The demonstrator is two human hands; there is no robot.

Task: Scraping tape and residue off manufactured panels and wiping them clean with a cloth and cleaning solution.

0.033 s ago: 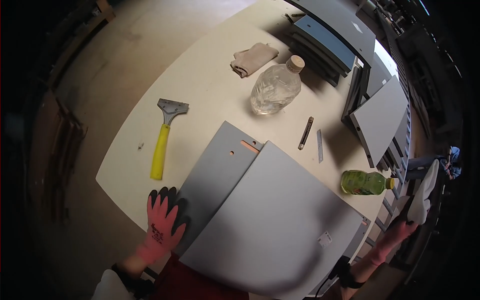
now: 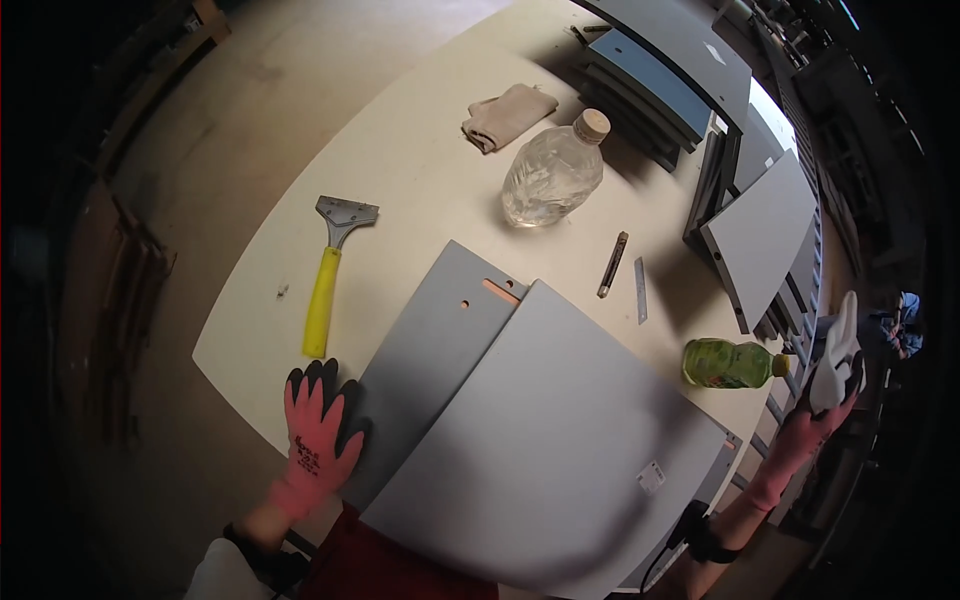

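Note:
My left hand (image 2: 318,440), in a pink glove with black fingertips, is open with its fingers spread. It is at the table's near left edge, beside a grey panel with holes (image 2: 412,345). A wider, smooth grey panel (image 2: 560,430) with a small white label overlaps that one. Out past the table's right edge, my right hand (image 2: 812,428), also gloved, is shut on a white cloth (image 2: 836,360). Just beyond my left fingertips lies a scraper (image 2: 322,300) with a yellow handle and a metal head.
On the pale table (image 2: 400,170) are a clear bottle (image 2: 553,180), a folded beige cloth (image 2: 510,115), a dark cutter knife (image 2: 612,265), a thin blade (image 2: 640,290) and a green bottle (image 2: 730,364). Panels (image 2: 655,90) are stacked at the back. Another person (image 2: 905,325) is far right.
My right hand has swung upward, and the white cloth in it has shifted up and left. My left hand has moved slightly left and up, its fingers still spread.

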